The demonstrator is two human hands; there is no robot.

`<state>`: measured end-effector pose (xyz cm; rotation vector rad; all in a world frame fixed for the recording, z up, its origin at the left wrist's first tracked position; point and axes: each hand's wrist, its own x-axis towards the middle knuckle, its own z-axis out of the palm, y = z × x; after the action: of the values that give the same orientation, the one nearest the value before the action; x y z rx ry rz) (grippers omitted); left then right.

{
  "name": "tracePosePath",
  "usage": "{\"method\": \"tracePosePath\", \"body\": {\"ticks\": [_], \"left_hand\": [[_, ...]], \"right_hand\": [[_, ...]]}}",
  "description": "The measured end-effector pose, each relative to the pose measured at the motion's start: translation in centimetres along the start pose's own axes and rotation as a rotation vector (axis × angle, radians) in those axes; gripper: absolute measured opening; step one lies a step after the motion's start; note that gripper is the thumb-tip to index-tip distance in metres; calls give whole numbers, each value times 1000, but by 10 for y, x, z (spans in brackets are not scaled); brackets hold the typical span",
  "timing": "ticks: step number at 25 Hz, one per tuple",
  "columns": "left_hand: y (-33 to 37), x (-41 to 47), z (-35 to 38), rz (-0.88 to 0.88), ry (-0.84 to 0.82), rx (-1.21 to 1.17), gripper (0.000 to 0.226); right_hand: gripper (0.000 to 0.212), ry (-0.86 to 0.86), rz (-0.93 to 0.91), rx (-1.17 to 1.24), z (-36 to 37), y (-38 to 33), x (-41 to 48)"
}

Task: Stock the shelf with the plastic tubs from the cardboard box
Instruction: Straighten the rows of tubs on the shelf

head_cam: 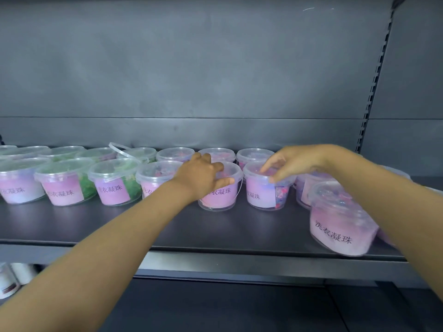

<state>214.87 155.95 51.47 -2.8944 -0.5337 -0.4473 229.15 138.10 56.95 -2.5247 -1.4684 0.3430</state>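
Two rows of lidded tubs on the dark shelf (167, 226); those in clear view upright, axis vertical, front-row pink labels facing the shelf's front edge.
Left hand (203, 174) grasps front-row tub (219, 200) from above; fingers curled over the lid, thumb on the near rim; its thin handle hangs down the right side.
Right hand (294, 161) pinches the lid rim of neighbour tub (261, 197), just beside the first.
Green-filled tubs (64, 185) stand to the left; one back-row handle (119, 149) raised.
Tilted tub (340, 226) at the front edge, right, partly behind the right forearm; blurred, label forward.
Grey back panel (191, 68) behind; white containers (9, 279) on the level below, bottom left.
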Motion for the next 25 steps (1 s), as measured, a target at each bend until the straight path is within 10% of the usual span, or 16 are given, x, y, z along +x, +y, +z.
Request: {"method": "tracePosePath", "body": {"ticks": [5, 10, 25], "left_hand": [[-18, 5, -5, 36, -107, -225, 45], [-18, -1, -20, 61, -176, -307, 46], [-21, -14, -21, 109, -159, -387, 44]], "right_hand": [[48, 206, -51, -329, 26, -11, 18], [40, 7, -24, -108, -2, -2, 1], [45, 138, -47, -153, 14, 2, 2]]}}
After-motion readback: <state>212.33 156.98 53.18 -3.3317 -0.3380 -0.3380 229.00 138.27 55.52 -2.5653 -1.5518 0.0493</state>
